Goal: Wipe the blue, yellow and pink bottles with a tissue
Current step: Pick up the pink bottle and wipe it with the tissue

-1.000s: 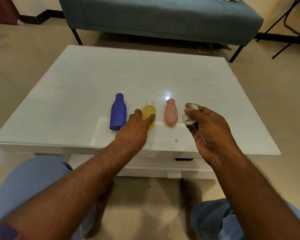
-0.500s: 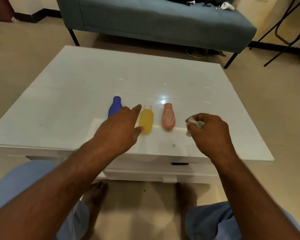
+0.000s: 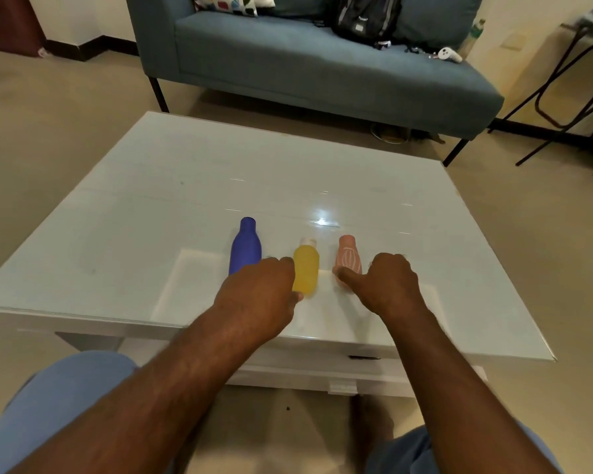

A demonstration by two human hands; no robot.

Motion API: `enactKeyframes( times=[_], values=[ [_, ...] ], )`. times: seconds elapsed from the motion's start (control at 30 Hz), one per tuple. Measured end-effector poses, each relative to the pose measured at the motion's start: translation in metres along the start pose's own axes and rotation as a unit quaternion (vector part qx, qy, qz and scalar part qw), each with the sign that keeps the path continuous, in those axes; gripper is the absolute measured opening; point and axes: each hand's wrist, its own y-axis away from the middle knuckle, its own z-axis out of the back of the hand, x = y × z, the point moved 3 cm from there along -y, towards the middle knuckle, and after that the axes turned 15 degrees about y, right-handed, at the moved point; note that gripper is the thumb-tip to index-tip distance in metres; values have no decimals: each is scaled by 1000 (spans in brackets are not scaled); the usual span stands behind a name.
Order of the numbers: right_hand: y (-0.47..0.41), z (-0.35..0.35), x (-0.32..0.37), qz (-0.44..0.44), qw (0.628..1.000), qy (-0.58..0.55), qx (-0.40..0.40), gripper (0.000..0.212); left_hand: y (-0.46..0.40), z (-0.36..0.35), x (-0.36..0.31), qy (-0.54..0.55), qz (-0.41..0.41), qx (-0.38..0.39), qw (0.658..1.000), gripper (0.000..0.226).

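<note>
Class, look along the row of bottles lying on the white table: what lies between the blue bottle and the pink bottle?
In the head view, the yellow bottle lies between the blue bottle and the pink bottle, with the left hand at its near side.

Three bottles lie on one desk (image 3: pixel 124 234): one blue (image 3: pixel 245 246), one yellow (image 3: pixel 306 268), one pink (image 3: pixel 349 260). Two hands: left (image 3: pixel 257 299), right (image 3: pixel 387 285).

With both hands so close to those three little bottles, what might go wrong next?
The left hand sits between the blue bottle and the yellow bottle; a clumsy grab could roll either. The right hand, fingers curled, is at the pink bottle and might nudge it along the glossy table.
</note>
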Motion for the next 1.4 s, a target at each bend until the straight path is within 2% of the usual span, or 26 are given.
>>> enactKeyframes(
  times=[0.13,0.37,0.5,0.63,0.7,0.87,1.0,1.03,1.1,1.13,1.17,1.27,1.4],
  values=[
    [-2,-12,9,4,1000,30,1,76,1,2,3,8,1,4,1000,48],
    [-2,-7,10,-6,999,27,-30,56,5,13,8,42,-11,-10,999,52],
    [19,21,2,3,998,-36,-45,49,6,18,1,96,-73,5,993,80],
    [62,34,2,90,983,-156,-35,45,14,17,-11,164,-112,10,980,115],
    [85,30,10,125,970,-204,-31,40,16,13,-13,197,-126,1,972,125],
    [106,18,14,155,960,-234,-18,42,27,9,-12,251,-141,8,958,116],
    [105,23,6,164,944,-285,-6,56,31,10,-17,307,-112,3,945,114],
    [103,27,4,159,937,-312,-8,54,30,10,-16,304,-121,-21,945,113],
    [95,32,-3,132,915,-379,-35,31,27,9,-14,276,-137,-49,950,111],
    [90,35,-8,119,904,-406,-59,17,27,9,-14,271,-145,-45,951,111],
    [86,38,-12,115,895,-423,-82,14,26,9,-14,268,-157,-33,950,110],
    [83,45,-19,149,883,-426,-130,28,26,4,-16,260,-188,-14,947,109],
    [87,45,-13,200,856,-464,-109,27,25,-2,-20,273,-189,-15,943,111]
  ],
)
